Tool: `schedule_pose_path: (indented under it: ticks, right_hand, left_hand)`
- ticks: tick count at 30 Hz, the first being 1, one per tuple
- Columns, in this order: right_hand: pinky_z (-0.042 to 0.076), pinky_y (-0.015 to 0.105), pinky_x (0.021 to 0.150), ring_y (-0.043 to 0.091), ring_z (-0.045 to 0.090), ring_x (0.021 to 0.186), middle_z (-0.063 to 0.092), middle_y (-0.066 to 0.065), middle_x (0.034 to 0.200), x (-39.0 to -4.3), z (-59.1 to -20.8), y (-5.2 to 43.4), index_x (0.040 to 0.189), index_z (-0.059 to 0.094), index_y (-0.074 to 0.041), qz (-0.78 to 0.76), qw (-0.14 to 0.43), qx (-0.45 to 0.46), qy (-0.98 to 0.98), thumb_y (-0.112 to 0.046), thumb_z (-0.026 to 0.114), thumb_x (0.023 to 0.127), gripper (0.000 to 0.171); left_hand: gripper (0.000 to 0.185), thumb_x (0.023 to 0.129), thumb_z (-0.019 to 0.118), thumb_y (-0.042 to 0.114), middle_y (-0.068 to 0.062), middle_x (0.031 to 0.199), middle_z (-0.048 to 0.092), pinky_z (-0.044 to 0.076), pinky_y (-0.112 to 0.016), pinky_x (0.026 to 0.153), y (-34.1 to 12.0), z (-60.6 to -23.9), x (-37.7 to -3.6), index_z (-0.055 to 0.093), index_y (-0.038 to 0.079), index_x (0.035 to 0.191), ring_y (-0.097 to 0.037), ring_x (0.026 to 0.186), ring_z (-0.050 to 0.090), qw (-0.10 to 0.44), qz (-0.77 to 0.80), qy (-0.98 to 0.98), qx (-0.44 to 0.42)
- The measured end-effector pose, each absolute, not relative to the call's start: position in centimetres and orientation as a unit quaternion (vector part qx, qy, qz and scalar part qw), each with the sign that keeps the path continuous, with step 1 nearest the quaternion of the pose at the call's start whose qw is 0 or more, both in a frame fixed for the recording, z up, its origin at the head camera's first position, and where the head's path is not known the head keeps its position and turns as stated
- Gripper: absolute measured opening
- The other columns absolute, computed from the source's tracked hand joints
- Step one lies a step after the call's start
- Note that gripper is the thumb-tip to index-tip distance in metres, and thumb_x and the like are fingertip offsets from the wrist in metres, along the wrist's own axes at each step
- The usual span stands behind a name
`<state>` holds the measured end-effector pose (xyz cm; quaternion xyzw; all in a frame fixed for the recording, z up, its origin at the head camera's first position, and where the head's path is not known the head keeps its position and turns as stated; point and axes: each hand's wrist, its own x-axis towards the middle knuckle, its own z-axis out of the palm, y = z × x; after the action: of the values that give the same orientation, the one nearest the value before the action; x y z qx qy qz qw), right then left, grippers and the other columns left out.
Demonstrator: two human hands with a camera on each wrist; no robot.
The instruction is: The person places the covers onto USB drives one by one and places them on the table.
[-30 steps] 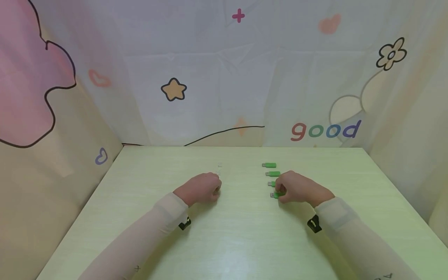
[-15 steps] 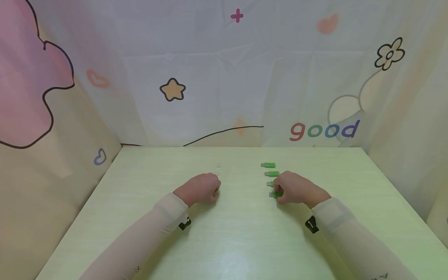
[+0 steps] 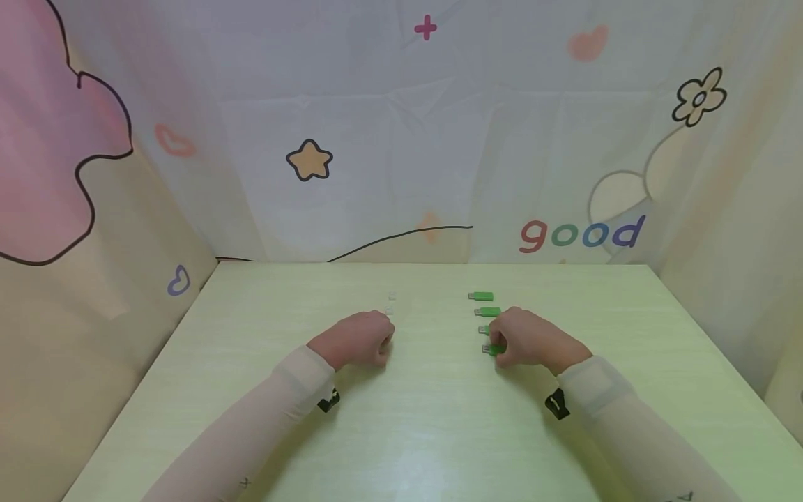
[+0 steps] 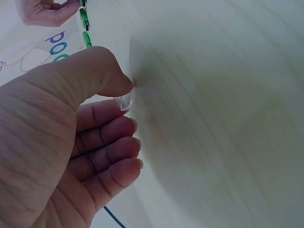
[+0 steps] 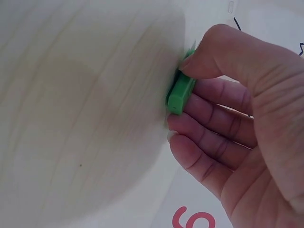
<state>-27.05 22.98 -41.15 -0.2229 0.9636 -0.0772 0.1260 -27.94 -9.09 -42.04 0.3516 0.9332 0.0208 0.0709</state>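
My left hand [image 3: 357, 339] pinches a small clear plastic cap [image 4: 125, 102] between thumb and index finger, low over the table. Beyond its knuckles two more clear caps [image 3: 389, 310] lie in a column. At the right, my right hand [image 3: 533, 336] pinches the nearest green USB stick [image 5: 179, 95] by its sides, the metal plug pointing left. That stick is at the table surface; whether it is lifted I cannot tell. Another green USB stick [image 3: 484, 330] is partly hidden behind the fingers. Two further green USB sticks [image 3: 484, 296] lie farther back in the same column.
The pale wooden-looking table [image 3: 433, 432] runs back to a printed cloth [image 3: 389, 181] hung behind and at both sides. A strip of table separates the caps from the USB sticks. Both wrists wear a black strap piece [image 3: 557, 404].
The head view has shifted very slightly. Both hands keep nearly the same place and the same pinch, and the things on the table lie as before.
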Motion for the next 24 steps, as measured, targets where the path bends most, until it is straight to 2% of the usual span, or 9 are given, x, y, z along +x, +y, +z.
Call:
schedule_pose_path:
  ticks: [24]
  right_hand:
    - [0.048,0.030,0.073,0.016,0.054,0.080,0.061,-0.005,0.078,-27.16,-41.31,23.17,0.082,0.070,-0.019,-0.084,0.130,-0.224,0.962,-0.019,0.086,0.080,0.016]
  left_hand:
    - [0.017,0.083,0.072,0.001,0.004,0.069,0.053,0.043,-0.025,0.064,-9.82,-41.72,-27.88,0.060,0.010,0.077,-0.011,0.067,0.047,0.096,0.112,0.930,0.337]
